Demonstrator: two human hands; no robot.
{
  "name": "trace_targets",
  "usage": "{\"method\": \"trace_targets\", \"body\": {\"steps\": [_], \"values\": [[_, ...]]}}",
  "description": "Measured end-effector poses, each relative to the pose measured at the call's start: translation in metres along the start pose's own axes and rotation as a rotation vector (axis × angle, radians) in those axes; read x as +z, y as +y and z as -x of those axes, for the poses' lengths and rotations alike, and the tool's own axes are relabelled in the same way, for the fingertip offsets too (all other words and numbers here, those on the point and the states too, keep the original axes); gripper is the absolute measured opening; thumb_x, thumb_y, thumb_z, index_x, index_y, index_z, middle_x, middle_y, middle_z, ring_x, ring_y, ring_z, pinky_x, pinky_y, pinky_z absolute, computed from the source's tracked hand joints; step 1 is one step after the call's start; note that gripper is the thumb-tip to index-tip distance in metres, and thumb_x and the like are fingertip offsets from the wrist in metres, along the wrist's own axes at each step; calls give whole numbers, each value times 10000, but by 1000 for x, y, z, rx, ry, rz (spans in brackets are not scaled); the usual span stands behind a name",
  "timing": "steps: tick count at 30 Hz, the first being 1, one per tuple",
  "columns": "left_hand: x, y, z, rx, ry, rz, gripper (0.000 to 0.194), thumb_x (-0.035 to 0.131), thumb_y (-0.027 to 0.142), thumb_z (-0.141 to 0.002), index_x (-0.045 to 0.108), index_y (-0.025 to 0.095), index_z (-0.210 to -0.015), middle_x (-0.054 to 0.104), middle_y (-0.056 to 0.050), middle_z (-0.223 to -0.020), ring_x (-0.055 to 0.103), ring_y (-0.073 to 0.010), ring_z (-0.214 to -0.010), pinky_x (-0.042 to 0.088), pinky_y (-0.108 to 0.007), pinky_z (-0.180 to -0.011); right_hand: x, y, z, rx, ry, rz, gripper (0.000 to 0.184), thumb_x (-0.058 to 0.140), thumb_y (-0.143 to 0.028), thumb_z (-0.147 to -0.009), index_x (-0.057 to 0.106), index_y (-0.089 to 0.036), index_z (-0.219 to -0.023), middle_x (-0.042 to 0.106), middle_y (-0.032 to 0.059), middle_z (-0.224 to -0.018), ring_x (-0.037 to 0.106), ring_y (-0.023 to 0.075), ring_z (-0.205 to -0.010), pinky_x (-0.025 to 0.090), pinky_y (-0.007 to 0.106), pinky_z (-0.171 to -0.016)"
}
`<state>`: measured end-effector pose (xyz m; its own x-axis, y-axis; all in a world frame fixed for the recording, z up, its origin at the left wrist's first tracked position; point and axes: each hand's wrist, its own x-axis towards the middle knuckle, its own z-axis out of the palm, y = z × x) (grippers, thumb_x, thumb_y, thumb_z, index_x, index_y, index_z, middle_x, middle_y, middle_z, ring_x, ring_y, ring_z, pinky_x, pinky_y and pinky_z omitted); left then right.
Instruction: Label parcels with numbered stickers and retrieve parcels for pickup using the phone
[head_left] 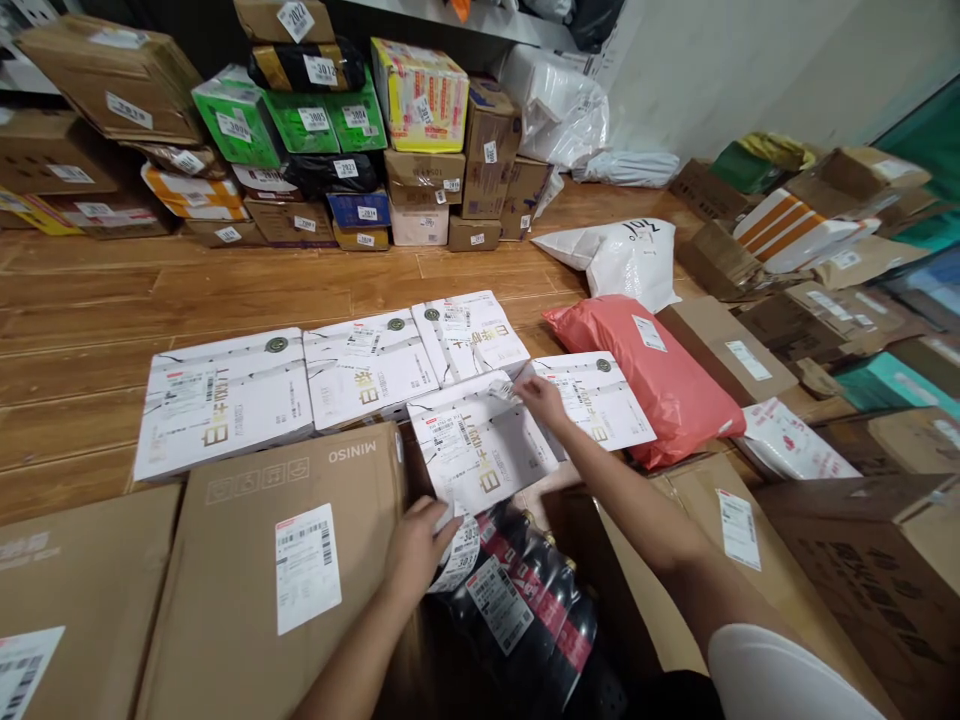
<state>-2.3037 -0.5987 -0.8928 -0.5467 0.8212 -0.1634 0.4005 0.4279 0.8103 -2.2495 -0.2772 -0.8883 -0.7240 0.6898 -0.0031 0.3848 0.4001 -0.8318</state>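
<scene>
In my left hand (418,553) is a roll of printed number labels (459,560), gripped at its edge. The roll sits just above a shrink-wrapped pack of dark bottles (536,590) with red bands and a shipping label. My right hand (543,402) pinches a small label (504,388) at the far edge of a white box (491,450) with gold lettering. Similar white boxes with a birch print lie around it: one box (600,385) is partly behind my right hand, and several others, including another box (367,370), stretch to the left.
Large brown cartons (247,540) stand at the near left. A red parcel bag (645,370) and a white bag (622,255) lie to the right, beside many cartons (724,345). Numbered parcels (424,95) are stacked along the far wall, across the wooden floor (225,290).
</scene>
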Motion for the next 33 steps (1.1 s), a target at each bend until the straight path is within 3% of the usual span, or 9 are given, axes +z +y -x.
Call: {"method": "trace_targets", "body": {"steps": [2, 4, 7, 14, 20, 22, 25, 28, 33], "values": [[8, 2, 1, 156, -111, -134, 203, 524, 316, -906, 668, 176, -875, 547, -151, -1381, 503, -299, -1275, 413, -434, -1051, -30, 22, -37, 8, 127, 135, 191, 572, -324, -823, 662, -158, -854, 684, 84, -858, 569, 197, -789, 456, 369, -818], [18, 2, 2, 169, -237, -244, 187, 524, 231, -892, 674, 162, -981, 339, -167, -1543, 309, -314, -1420, 302, -496, -1142, -45, 40, -62, -9, 171, 246, 128, 582, -246, -795, 671, -159, -826, 686, 86, -868, 547, 215, -858, 415, 374, -877], [26, -3, 1, 120, -348, -365, 253, 526, 131, -859, 672, 165, -1063, 262, -158, -1570, 237, -291, -1445, 258, -508, -1164, -39, 58, -82, -46, 151, 361, 95, 588, -179, -768, 682, -166, -764, 693, 72, -829, 531, 219, -884, 389, 342, -883], [18, -2, -3, 116, -403, -379, 202, 552, 137, -835, 668, 172, -997, 248, -149, -1568, 214, -258, -1449, 218, -512, -1175, 2, 70, -97, -10, 239, 514, 89, 626, -211, -771, 639, -179, -689, 669, 87, -760, 518, 250, -893, 380, 334, -799], [12, 3, -4, 60, -413, -301, 219, 586, 146, -805, 666, 183, -1005, 270, -125, -1566, 236, -262, -1449, 197, -522, -1175, 12, 38, -83, 53, 397, 511, 282, 515, -224, -855, 566, -112, -1109, 623, 157, -983, 530, 283, -990, 403, 404, -849], [9, 3, -3, 39, -372, -206, 194, 588, 185, -823, 670, 192, -999, 352, -118, -1537, 296, -267, -1430, 194, -520, -1174, 17, 20, -59, -42, 302, 487, 289, 406, -260, -925, 567, -116, -1118, 613, 159, -1025, 552, 263, -963, 429, 398, -841], [0, 1, -3, -53, -200, 45, 198, 546, 291, -879, 669, 197, -1002, 613, -119, -1327, 534, -271, -1257, 343, -459, -1098, 34, -3, -7, -297, -59, 438, 253, 486, -379, -921, 654, -193, -953, 662, 63, -888, 600, 194, -804, 485, 305, -751], [-13, -3, -3, -150, -28, 287, 284, 518, 434, -890, 657, 188, -913, 729, -62, -936, 658, -231, -888, 498, -315, -780, 65, -17, 34, -515, -344, 429, 262, 656, -397, -817, 679, -240, -1025, 691, 43, -1054, 613, 201, -985, 486, 293, -874], [-37, -7, -4, -261, 218, 566, 345, 697, 489, -721, 533, 187, -696, 603, 21, -664, 563, -158, -646, 415, -224, -567, 126, -31, 17, -498, -263, 529, 487, 517, -413, -908, 513, -143, -1313, 493, 185, -1393, 384, 332, -1303, 261, 526, -1106]]}}
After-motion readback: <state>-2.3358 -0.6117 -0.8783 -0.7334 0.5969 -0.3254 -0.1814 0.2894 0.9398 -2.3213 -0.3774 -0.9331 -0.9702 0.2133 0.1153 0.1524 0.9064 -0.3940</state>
